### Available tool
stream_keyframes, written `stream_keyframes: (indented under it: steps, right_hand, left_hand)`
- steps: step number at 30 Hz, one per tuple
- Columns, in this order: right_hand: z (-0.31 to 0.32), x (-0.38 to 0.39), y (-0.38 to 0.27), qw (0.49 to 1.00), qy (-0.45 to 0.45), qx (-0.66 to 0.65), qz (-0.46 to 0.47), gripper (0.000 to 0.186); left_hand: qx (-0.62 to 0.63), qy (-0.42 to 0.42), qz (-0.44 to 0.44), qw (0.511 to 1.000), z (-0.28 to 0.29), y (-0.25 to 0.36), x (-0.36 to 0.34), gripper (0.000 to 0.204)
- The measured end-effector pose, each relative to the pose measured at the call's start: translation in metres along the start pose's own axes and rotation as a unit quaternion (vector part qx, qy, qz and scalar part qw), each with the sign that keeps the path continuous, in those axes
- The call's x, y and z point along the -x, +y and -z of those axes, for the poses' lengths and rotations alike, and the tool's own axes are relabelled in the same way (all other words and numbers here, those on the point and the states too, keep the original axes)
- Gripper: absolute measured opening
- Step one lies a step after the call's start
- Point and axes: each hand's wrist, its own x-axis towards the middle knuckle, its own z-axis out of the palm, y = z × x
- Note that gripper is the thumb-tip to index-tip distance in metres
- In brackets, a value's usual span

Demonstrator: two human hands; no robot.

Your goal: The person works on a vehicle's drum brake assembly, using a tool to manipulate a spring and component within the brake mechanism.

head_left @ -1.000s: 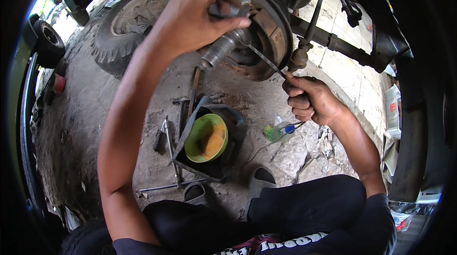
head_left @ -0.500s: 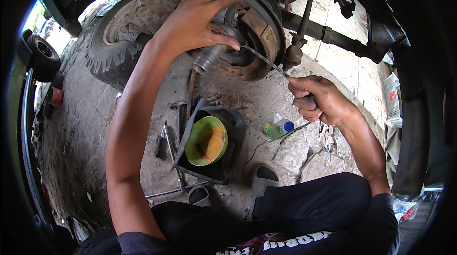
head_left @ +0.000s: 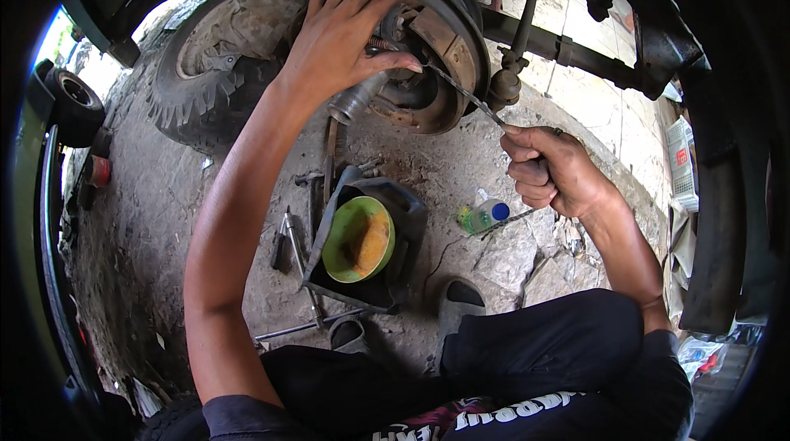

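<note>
My left hand (head_left: 355, 23) lies with fingers spread over the near side of a wheel's brake assembly (head_left: 462, 36). Its thumb stretches toward the hub, beside the tip of a thin ridged metal rod (head_left: 466, 95). My right hand (head_left: 547, 169) is wrapped around that rod, whose other end sticks out below the fist. The rod's tip meets the brake parts by my left thumb; what it hooks or presses there is too small to tell. A curved brake shoe (head_left: 443, 39) shows inside the assembly. Below my left wrist juts a grey metal cylinder (head_left: 354, 102).
A green bowl (head_left: 359, 240) with orange residue sits in a cut dark container (head_left: 405, 264). Around it lie a hammer (head_left: 311, 186), a metal T-shaped wrench (head_left: 304, 272) and a blue-capped bottle (head_left: 485, 215). A large tyre (head_left: 197, 104) leans left of the brake. A suspension rod (head_left: 527, 17) hangs at right.
My right hand has shifted slightly right with the rod. My left thumb has moved slightly toward the rod's tip, and the view has shifted a little.
</note>
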Motion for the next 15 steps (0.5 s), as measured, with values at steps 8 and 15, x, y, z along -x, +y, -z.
stream_keyframes:
  steps: [8,15]
  right_hand:
    - [-0.001,0.004,0.013,0.998,0.007,-0.06,0.003,0.037]
    - [-0.005,0.008,0.012,0.997,0.028,-0.066,0.01,0.036]
  left_hand:
    - [0.0,0.006,0.004,1.0,-0.001,0.004,0.0,0.078]
    - [-0.029,0.01,0.019,0.999,-0.002,0.006,-0.001,0.08]
